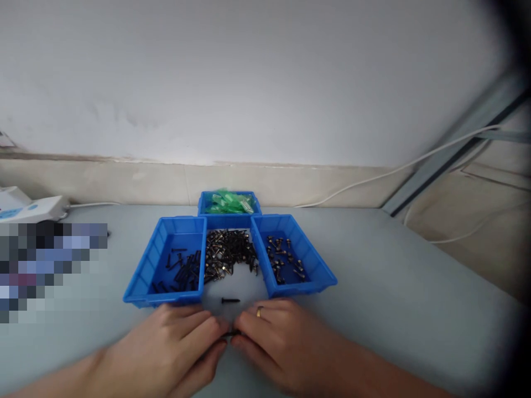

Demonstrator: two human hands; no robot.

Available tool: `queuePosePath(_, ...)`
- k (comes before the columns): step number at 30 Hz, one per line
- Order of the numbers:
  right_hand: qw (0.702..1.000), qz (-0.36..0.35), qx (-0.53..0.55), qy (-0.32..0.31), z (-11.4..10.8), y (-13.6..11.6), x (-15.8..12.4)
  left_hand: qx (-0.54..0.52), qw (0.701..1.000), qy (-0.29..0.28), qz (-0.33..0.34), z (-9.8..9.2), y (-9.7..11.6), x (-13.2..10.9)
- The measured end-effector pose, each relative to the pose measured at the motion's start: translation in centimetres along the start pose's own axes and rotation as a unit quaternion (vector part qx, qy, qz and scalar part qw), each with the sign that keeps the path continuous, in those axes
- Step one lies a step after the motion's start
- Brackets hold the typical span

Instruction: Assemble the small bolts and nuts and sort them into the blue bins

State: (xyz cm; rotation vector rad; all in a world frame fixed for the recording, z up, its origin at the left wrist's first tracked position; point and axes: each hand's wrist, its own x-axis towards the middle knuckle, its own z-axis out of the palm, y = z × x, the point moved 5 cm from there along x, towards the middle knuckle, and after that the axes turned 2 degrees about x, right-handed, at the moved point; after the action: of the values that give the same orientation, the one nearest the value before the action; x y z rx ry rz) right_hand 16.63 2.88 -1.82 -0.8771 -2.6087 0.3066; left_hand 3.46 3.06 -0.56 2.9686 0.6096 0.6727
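Note:
Both hands meet at the near side of the table, fingertips almost touching. Between them shows a thin black screw (231, 334), mostly hidden by the fingers. My left hand (174, 345) is closed in a pinch at one end of it, and my right hand (277, 337), with a ring on one finger, pinches the other end. Just beyond the fingers a loose black screw (230, 300) lies flat on a whitish surface. Behind that spreads a mixed pile of black and brass-coloured screws (230, 251).
A blue bin (143, 276) on the left holds black screws; another blue bin (319, 276) on the right holds shiny-headed screws. At the back, a third blue bin (228, 221) contains green plastic packets (228, 202). A white cable (357, 181) runs along the wall near a metal frame (440, 160).

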Motion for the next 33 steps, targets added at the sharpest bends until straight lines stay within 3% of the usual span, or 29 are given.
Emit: queuePosePath(33, 0.998, 0.004, 0.044, -0.044, 0.18, 0.20, -0.28, -0.009, 0.999, 0.010, 0.034, -0.79, 0.40, 0.38)
